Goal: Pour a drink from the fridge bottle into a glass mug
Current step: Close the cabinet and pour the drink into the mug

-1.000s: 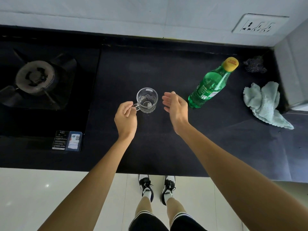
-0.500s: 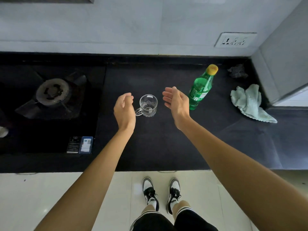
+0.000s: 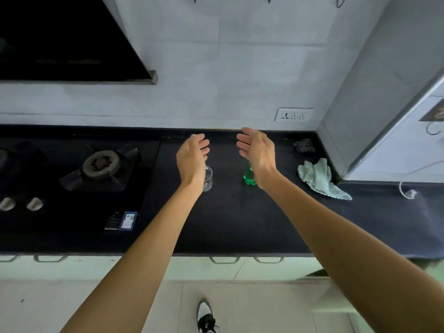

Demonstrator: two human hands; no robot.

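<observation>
A clear glass mug (image 3: 208, 179) stands on the black counter (image 3: 228, 219), half hidden behind my left wrist. To its right stands the green bottle (image 3: 249, 177); only its lower body shows, the top and cap are covered by my right hand. My left hand (image 3: 192, 156) hovers raised above the mug with relaxed fingers and holds nothing. My right hand (image 3: 258, 152) is raised likewise, palm facing left, fingers loose, holding nothing. Neither hand touches the mug or the bottle.
A gas hob (image 3: 98, 164) with knobs (image 3: 34, 204) fills the counter's left. A pale green cloth (image 3: 317, 177) and a dark scrubber (image 3: 303, 145) lie at the right by the grey fridge side (image 3: 374, 99). A wall socket (image 3: 294, 114) sits above. A white cable (image 3: 407, 192) lies far right.
The camera has tilted up and pulled back. Both hands have risen off the counter, away from the mug, and now cover part of the mug and bottle. The mug and bottle stay put.
</observation>
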